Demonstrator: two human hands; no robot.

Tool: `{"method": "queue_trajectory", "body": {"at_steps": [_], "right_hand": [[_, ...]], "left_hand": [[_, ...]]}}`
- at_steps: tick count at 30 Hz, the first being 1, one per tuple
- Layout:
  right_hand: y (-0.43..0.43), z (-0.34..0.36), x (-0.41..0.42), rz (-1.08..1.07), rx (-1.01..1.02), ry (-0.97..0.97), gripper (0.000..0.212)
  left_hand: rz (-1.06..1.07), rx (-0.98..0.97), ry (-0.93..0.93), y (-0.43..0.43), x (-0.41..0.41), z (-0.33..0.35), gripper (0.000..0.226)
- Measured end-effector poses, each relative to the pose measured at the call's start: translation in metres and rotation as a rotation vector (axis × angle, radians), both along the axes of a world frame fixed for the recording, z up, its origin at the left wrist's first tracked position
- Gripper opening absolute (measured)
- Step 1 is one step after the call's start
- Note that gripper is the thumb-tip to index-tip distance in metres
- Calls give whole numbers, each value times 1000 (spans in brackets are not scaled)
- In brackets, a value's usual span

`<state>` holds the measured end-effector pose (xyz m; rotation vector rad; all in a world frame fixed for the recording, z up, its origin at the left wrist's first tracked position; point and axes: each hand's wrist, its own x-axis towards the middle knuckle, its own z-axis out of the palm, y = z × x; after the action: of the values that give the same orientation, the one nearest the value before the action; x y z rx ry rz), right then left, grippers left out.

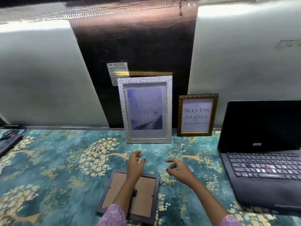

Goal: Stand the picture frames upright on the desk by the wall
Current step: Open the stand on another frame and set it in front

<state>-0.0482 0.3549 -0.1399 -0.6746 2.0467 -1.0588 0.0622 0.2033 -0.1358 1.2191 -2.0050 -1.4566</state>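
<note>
The silver frame has a hammered, shiny metallic rim; right of it, the dark frame looks carved and gilt-edged. The face-down frame shows matt brown cardboard backing.

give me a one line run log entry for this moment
stage: two frames up | silver frame: at wall | gold frame: at wall | grey frame: face down | left hand: empty | right hand: empty
</note>
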Motion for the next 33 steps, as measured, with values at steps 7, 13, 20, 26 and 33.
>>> {"method": "queue_trajectory", "body": {"at_steps": [7,13,20,26,33], "right_hand": [[-27,-13,57,53,448,-152,42],[-46,-24,79,-205,383,-233,75],[-43,-22,85,-504,317,-404,31],[-32,-9,82,-553,254,-480,34],[-19,46,66,-495,-316,-599,13]], "left_hand": [[40,-29,-769,-57,81,-16,58],[-74,216,-742,-88,101,-43,79],[-52,499,-601,-85,89,-15,76],[11,451,-269,-97,55,-10,57],[83,583,35,-107,29,19,37]]}}
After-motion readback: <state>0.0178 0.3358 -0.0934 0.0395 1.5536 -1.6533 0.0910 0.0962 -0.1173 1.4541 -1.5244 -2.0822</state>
